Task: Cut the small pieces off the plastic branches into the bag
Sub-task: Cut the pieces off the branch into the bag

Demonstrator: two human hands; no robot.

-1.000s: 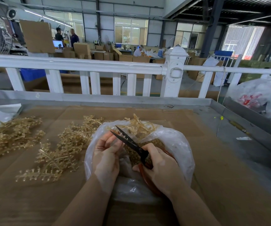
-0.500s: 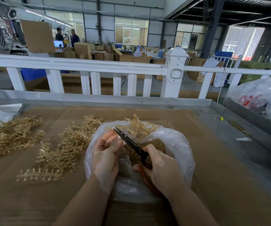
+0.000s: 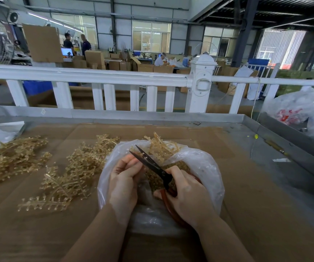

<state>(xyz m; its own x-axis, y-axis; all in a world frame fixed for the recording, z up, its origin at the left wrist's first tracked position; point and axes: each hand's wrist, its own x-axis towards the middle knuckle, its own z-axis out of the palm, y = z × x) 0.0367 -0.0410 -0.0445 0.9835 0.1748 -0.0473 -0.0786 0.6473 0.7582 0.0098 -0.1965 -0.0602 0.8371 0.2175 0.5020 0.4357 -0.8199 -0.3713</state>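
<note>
Partway, I judge: cut pieces (image 3: 171, 167) fill the bag (image 3: 205, 167), branches (image 3: 73, 173) wait left of it. Right hand (image 3: 188, 195) grips scissors (image 3: 152, 165), blades apart; left hand (image 3: 124, 178) pinches something I cannot make out.

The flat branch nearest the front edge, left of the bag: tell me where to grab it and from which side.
Pinch the bare end of the central stem on the flat branch, probably from above at its right end, nearest the left hand. It lies flat on the cardboard, apart from the heap, with small pieces lining its stem.
</note>
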